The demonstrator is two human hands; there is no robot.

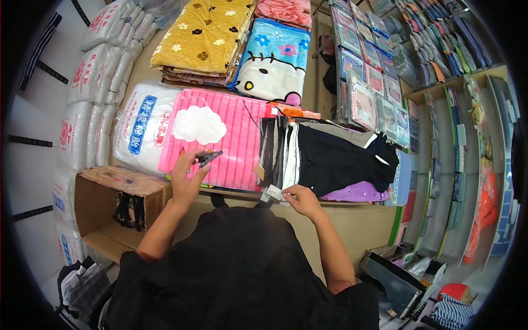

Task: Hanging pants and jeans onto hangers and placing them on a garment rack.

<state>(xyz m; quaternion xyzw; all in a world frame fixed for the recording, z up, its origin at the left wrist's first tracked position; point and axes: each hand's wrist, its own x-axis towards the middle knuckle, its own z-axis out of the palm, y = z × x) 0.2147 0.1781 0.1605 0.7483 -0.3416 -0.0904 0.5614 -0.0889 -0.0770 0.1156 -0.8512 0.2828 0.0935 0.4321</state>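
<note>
Over a pink striped blanket with a white cloud patch, my left hand pinches a small dark clip between thumb and fingers. My right hand has its fingertips on a white paper tag at the front edge of the table. Just beyond it lies a row of folded garments, probably trousers, in grey, white and black. The black garment is on top and stretches to the right. A brown tag hangs at the row's left end.
Blankets lie behind: a yellow flowered stack and a blue cartoon one. Bagged white bedding is piled left, above an open cardboard box. Packaged goods and shelves line the right. A filled box stands low right.
</note>
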